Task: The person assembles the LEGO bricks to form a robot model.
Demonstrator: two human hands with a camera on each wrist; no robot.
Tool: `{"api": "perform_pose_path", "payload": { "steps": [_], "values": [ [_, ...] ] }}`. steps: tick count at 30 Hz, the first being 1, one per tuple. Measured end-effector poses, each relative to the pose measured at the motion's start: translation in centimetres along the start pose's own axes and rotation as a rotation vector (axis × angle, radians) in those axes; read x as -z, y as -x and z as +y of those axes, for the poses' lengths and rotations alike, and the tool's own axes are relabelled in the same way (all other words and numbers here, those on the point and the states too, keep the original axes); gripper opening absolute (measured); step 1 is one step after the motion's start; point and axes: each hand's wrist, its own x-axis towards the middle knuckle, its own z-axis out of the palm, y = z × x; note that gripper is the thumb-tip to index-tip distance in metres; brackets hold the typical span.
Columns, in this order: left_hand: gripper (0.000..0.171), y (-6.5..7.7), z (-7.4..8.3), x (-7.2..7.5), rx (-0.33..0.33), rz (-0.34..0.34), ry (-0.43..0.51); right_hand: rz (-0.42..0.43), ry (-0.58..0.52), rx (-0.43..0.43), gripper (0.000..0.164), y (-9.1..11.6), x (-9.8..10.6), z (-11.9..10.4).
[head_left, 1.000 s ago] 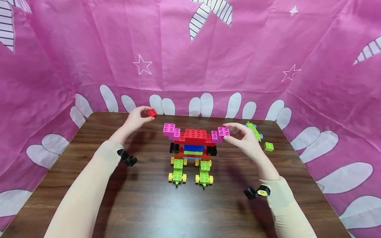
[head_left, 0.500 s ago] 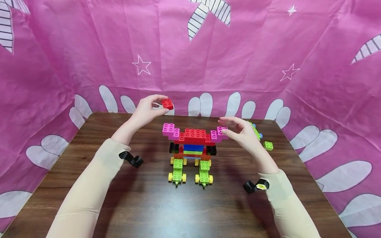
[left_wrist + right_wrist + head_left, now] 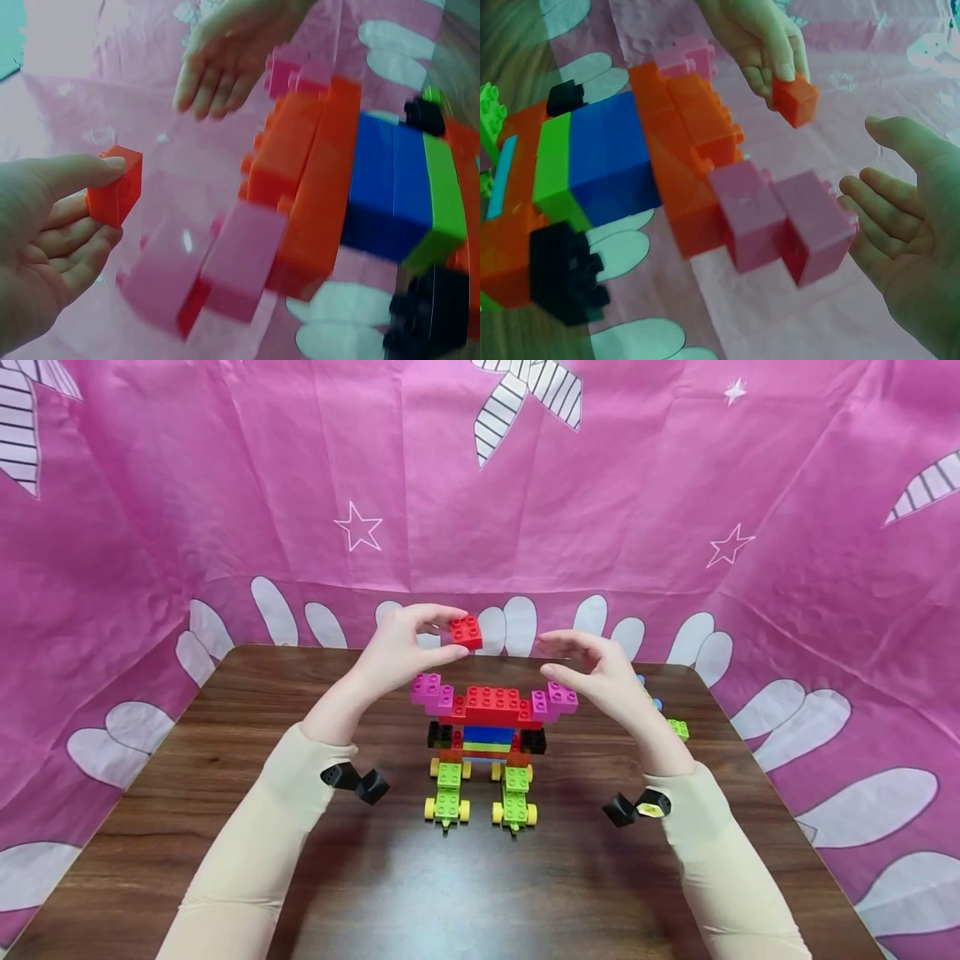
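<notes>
My left hand [image 3: 408, 643] pinches a red toy brick [image 3: 466, 632] between thumb and fingers, held above the left part of a built brick figure. The figure has a red top [image 3: 492, 700], stepped pink bricks [image 3: 432, 692] at both sides, a blue middle [image 3: 488, 734], black side bricks [image 3: 533, 740] and lime wheeled feet [image 3: 447, 793]. Holding nothing, my right hand [image 3: 600, 672] hovers over the figure's right pink bricks [image 3: 555, 697], thumb and fingers apart. In the right wrist view the pinched red brick [image 3: 795, 100] is beyond the figure, with the open right palm [image 3: 907, 225] close by the pink bricks.
A lime brick [image 3: 678, 729] lies at the right on the dark wooden table [image 3: 360, 877]. Behind my right forearm, a lime piece with blue wheels [image 3: 657, 703] is mostly hidden. A pink curtain [image 3: 450, 543] surrounds the table's far side.
My left hand has carried the red brick rightward, over the figure. My right hand has risen from beside the right pink bricks and shifted slightly left. The figure stays in place.
</notes>
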Motion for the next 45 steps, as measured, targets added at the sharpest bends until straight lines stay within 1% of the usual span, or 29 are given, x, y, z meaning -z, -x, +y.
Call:
{"api": "perform_pose_path", "payload": {
  "steps": [2, 7, 9, 13, 15, 21, 28, 33, 39, 45],
  "values": [
    [0.045, 0.1, 0.5, -0.4, -0.018, -0.02, 0.0, -0.01, -0.002, 0.008, 0.041, -0.3, -0.2, -0.5],
    [0.042, 0.3, 1.2, -1.3, -0.113, -0.037, -0.029, -0.037, -0.006, 0.031, 0.043, -1.0, -0.8, -1.3],
    [0.042, 0.4, 1.4, -1.7, -0.122, -0.05, -0.018, -0.05, 0.005, 0.041, 0.042, -1.2, -1.0, -1.5],
    [0.042, 0.6, 1.6, -2.3, -0.104, -0.085, 0.023, -0.075, 0.033, 0.067, 0.042, -1.3, -1.4, -1.8],
    [0.042, 0.7, 1.7, -2.6, -0.104, -0.092, 0.031, -0.08, 0.04, 0.08, 0.042, -1.3, -1.6, -1.8],
    [0.042, 0.9, 2.0, -3.1, -0.105, -0.092, 0.018, -0.088, 0.043, 0.127, 0.04, -1.2, -1.9, -2.0],
    [0.042, 1.0, 2.0, -3.3, -0.108, -0.106, 0.015, -0.09, 0.073, 0.156, 0.037, -1.1, -2.1, -2.1],
    [0.043, 0.9, 1.9, -3.4, -0.101, -0.117, 0.009, -0.1, 0.102, 0.14, 0.034, -1.1, -2.0, -2.1],
    [0.043, 0.9, 1.8, -3.3, -0.087, -0.137, -0.004, -0.138, 0.15, 0.101, 0.03, -1.2, -1.9, -2.1],
    [0.042, 0.9, 1.7, -3.1, -0.088, -0.175, -0.077, -0.18, 0.183, 0.088, 0.031, -1.4, -1.9, -1.9]
  ]
}}
